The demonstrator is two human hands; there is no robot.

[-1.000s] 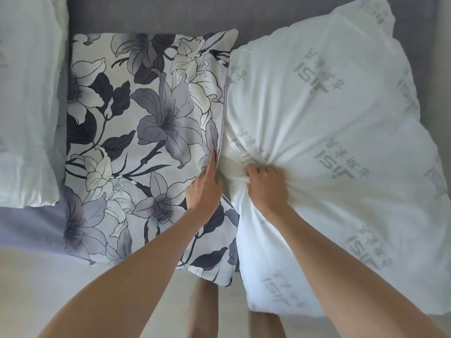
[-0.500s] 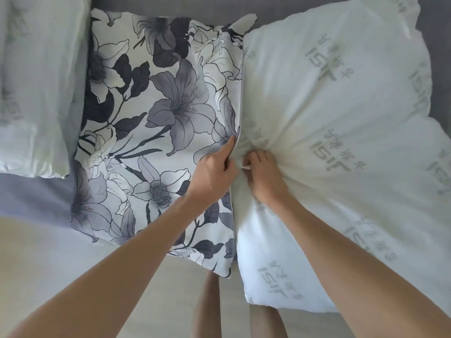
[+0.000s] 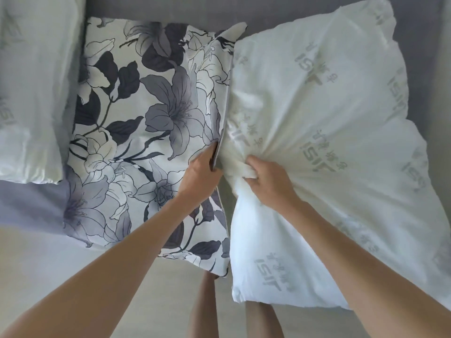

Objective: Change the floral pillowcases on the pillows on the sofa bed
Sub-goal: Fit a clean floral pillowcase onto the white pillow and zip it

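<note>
Right-hand grip: right hand (image 3: 267,182) is curled tight round a bunched fold at the near edge of the bare white pillow (image 3: 329,147), the cloth gathering into creases that fan out from the fist.
Left-hand grip: left hand (image 3: 201,172) pinches the open hem of the floral pillowcase (image 3: 146,132) — thumb on the printed face, fingers tucked out of sight behind the edge.
Why held this way: one hand anchors the case mouth while the other takes the pillow; I judge this is the pulling-apart of insert and cover, though whether any pillow remains inside cannot be told.
Pillowcase relative to grip: it lies flat on the grey sofa bed (image 3: 280,11), spreading left from the pinched hem; its right edge touches the white pillow.
Pillow relative to grip: its bulk sits right of and beyond the fist — near corner overhanging the seat front.
Other pillow: a second bare pillow (image 3: 31,89) lies at far left, just beside the case.
</note>
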